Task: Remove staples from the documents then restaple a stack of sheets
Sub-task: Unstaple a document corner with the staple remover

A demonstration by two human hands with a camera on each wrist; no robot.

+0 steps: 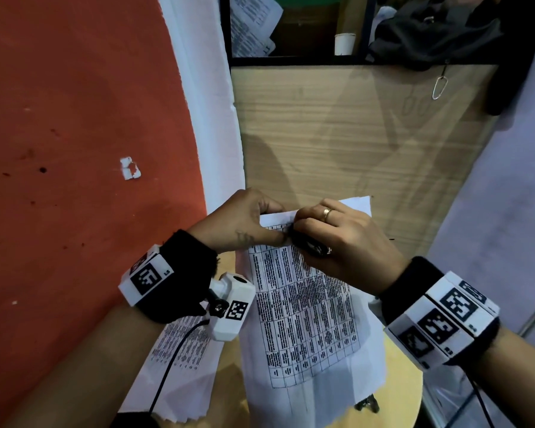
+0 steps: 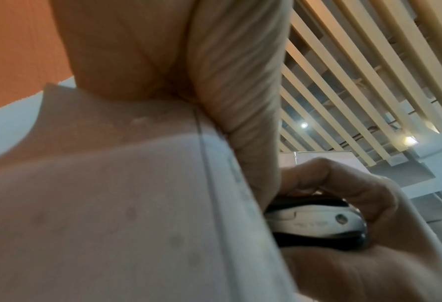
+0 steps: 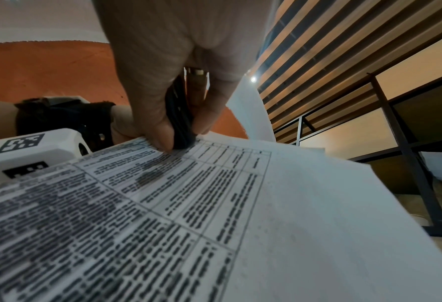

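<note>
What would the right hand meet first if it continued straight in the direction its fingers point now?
Most likely the left hand. The right hand, gripping a black stapler at the top corner of the printed sheets, points left toward it, and the two are nearly touching. Depth is hard to judge.

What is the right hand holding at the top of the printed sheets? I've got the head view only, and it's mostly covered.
Observer: In the left wrist view, the right hand grips a small black and silver metal tool. Its silver side plate has a round rivet.
Operator: Where's its front end?
Observer: In the right wrist view, thumb and fingers pinch it from both sides. Its front end sits on the top edge of the printed white paper sheets.
Operator: And the left hand?
Observer: In the left wrist view, the sheets' blank back lies against the palm side of the left hand. A small raised mark there is too blurred to call a staple.
</note>
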